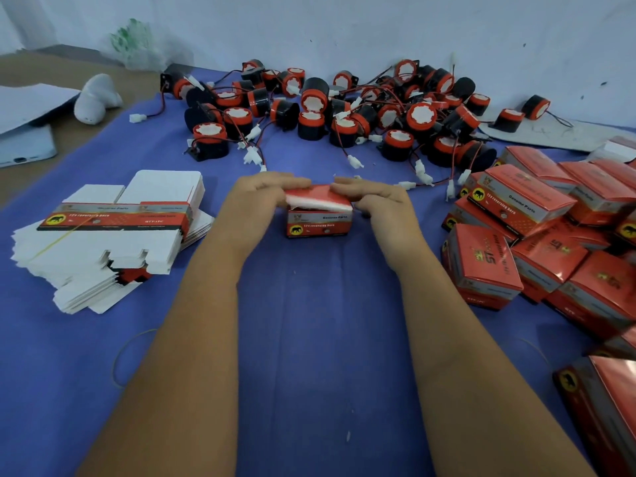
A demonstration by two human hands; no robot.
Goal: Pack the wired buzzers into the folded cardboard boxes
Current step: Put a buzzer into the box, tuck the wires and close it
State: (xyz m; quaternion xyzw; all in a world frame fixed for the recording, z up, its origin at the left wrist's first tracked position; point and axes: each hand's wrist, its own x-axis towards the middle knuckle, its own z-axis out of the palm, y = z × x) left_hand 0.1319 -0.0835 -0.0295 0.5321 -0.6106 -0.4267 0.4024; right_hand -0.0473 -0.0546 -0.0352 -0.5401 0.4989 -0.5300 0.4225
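A small red cardboard box (318, 224) with an elephant logo stands on the blue cloth in the middle. Its top flap is tilted partly down and shows a white underside. My left hand (256, 201) holds the box's left side with fingers bent over the flap. My right hand (377, 199) holds the right side, fingers on the flap as well. What is inside the box is hidden. A big heap of wired buzzers (344, 111), black with red rims and white centres, lies behind the box along the wall, wires and white plugs trailing.
A stack of flat unfolded boxes (110, 242) lies at the left. Several closed red boxes (537, 235) are piled at the right. A white tray (24, 142) and a white object (94, 99) sit far left. Rubber bands lie on the blue cloth (316, 339).
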